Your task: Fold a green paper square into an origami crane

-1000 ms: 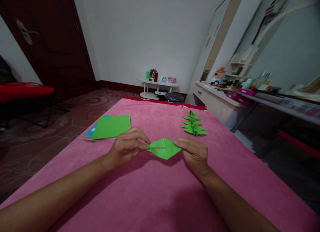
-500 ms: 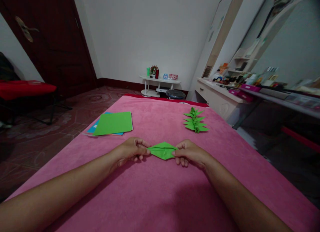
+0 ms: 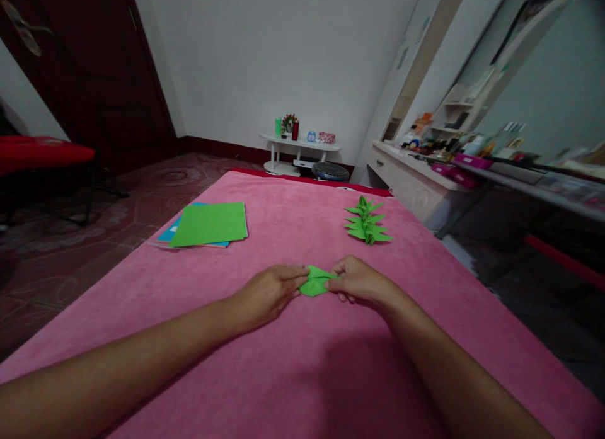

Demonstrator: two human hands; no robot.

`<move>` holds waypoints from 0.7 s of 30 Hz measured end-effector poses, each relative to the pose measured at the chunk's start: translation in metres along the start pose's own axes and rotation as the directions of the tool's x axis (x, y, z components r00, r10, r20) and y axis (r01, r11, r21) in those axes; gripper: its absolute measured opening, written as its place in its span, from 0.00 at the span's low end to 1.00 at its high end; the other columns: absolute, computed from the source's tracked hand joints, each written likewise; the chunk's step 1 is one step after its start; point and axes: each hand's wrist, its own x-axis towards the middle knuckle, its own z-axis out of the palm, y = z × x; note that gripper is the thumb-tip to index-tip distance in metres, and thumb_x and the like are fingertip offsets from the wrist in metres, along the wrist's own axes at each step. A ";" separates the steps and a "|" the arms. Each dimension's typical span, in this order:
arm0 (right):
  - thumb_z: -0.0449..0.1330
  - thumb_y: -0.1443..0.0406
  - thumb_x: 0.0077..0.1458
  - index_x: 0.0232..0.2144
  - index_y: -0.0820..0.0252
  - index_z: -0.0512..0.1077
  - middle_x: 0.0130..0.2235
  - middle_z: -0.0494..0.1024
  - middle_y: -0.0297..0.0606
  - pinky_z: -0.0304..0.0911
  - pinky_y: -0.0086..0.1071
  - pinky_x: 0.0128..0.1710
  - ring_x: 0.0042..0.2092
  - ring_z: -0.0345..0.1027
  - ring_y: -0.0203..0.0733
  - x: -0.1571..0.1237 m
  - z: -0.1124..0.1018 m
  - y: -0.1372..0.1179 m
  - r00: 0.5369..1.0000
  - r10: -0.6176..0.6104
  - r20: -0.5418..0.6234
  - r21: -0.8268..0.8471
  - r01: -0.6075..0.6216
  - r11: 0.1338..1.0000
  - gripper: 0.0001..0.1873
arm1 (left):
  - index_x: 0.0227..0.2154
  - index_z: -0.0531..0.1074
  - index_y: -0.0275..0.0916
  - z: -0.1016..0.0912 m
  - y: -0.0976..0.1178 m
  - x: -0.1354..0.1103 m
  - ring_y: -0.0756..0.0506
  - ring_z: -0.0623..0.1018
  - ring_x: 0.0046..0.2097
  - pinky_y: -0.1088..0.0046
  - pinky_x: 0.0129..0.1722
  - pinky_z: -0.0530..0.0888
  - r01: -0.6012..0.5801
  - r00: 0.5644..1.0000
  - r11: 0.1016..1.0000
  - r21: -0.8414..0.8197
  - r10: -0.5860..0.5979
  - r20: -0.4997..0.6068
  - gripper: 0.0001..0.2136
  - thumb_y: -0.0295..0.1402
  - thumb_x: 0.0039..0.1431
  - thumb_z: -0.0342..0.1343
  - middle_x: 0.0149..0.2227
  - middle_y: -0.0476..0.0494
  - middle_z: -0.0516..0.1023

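A partly folded piece of green origami paper point(image 3: 314, 283) is held low over the pink cloth point(image 3: 265, 363) between both hands. My left hand point(image 3: 276, 291) covers its left end, fingers together and closed on the paper. At the right corner my right hand point(image 3: 354, 280) pinches the paper between thumb and fingers. Farther off to the right stand several folded green paper cranes point(image 3: 367, 222) in a row. A stack of square paper with a green sheet point(image 3: 210, 223) on top and blue edges below lies at the left.
Against the back wall stands a small white table point(image 3: 302, 142) with a green cup, a red bottle and a clock. A dresser point(image 3: 411, 171) with many small items runs along the right. At the left are a red chair point(image 3: 45, 152) and a dark door point(image 3: 89, 74).
My left hand has moved rightward over the paper, hiding its left tip. My right hand keeps its pinch on the right corner. The view has tilted slightly.
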 end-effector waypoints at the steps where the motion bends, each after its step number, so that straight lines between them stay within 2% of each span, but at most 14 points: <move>1: 0.60 0.62 0.45 0.18 0.61 0.67 0.18 0.69 0.32 0.50 0.26 0.18 0.19 0.59 0.31 -0.002 -0.002 -0.001 0.996 -0.006 -0.085 -0.126 -0.005 0.992 0.10 | 0.52 0.67 0.35 0.001 -0.001 0.000 0.46 0.70 0.54 0.68 0.55 0.68 0.003 1.000 1.000 -0.007 -0.003 0.000 0.17 0.28 0.63 0.42 0.53 0.38 0.71; 3: 0.65 0.59 0.40 0.22 0.60 0.70 0.22 0.71 0.33 0.49 0.28 0.22 0.23 0.61 0.34 -0.007 -0.005 -0.004 0.960 -0.073 -0.270 -0.359 -0.030 0.933 0.11 | 0.51 0.69 0.35 0.001 -0.002 0.000 0.46 0.71 0.54 0.68 0.54 0.68 0.022 1.000 0.999 -0.023 -0.022 0.006 0.16 0.29 0.63 0.43 0.52 0.38 0.72; 5: 0.67 0.60 0.37 0.28 0.58 0.71 0.28 0.74 0.34 0.49 0.29 0.25 0.28 0.63 0.36 -0.013 -0.006 -0.010 0.906 -0.183 -0.381 -0.487 -0.029 0.873 0.13 | 0.49 0.71 0.36 -0.001 -0.002 0.002 0.45 0.72 0.52 0.67 0.53 0.69 0.056 0.998 0.997 -0.059 -0.056 0.002 0.15 0.31 0.62 0.45 0.51 0.39 0.73; 7: 0.67 0.64 0.40 0.29 0.57 0.72 0.32 0.74 0.35 0.50 0.29 0.28 0.32 0.64 0.37 -0.018 -0.004 -0.015 0.860 -0.315 -0.402 -0.518 0.070 0.852 0.11 | 0.46 0.73 0.38 -0.001 -0.002 0.004 0.45 0.74 0.50 0.67 0.52 0.69 0.101 0.995 0.988 -0.117 -0.103 -0.012 0.14 0.33 0.62 0.47 0.50 0.40 0.75; 9: 0.64 0.68 0.43 0.27 0.57 0.72 0.31 0.74 0.35 0.51 0.29 0.30 0.33 0.64 0.37 -0.018 0.003 -0.019 0.830 -0.411 -0.378 -0.472 0.210 0.856 0.05 | 0.43 0.76 0.40 -0.001 -0.002 0.007 0.45 0.75 0.48 0.67 0.50 0.70 0.151 0.987 0.970 -0.191 -0.158 -0.021 0.13 0.32 0.61 0.48 0.47 0.42 0.77; 11: 0.61 0.69 0.46 0.25 0.57 0.72 0.28 0.74 0.34 0.51 0.28 0.28 0.30 0.64 0.36 -0.016 0.012 -0.017 0.834 -0.430 -0.345 -0.373 0.298 0.879 0.02 | 0.39 0.78 0.41 0.002 -0.002 0.010 0.45 0.76 0.45 0.68 0.48 0.71 0.217 0.972 0.940 -0.265 -0.233 -0.029 0.12 0.31 0.60 0.49 0.44 0.43 0.78; 15: 0.62 0.69 0.45 0.24 0.58 0.72 0.25 0.73 0.33 0.51 0.27 0.25 0.27 0.63 0.34 -0.009 0.028 -0.006 0.870 -0.358 -0.339 -0.222 0.296 0.929 0.02 | 0.32 0.79 0.40 0.009 -0.004 0.013 0.46 0.77 0.40 0.69 0.42 0.73 0.328 0.917 0.855 -0.400 -0.390 -0.080 0.08 0.29 0.53 0.55 0.39 0.43 0.79; 21: 0.62 0.68 0.44 0.28 0.56 0.69 0.25 0.71 0.29 0.52 0.25 0.25 0.26 0.62 0.33 -0.005 0.038 0.007 0.873 -0.303 -0.382 -0.126 0.275 0.953 0.06 | 0.37 0.77 0.39 0.014 -0.006 0.013 0.46 0.77 0.39 0.70 0.42 0.73 0.339 0.897 0.819 -0.462 -0.430 -0.103 0.12 0.25 0.48 0.58 0.38 0.44 0.79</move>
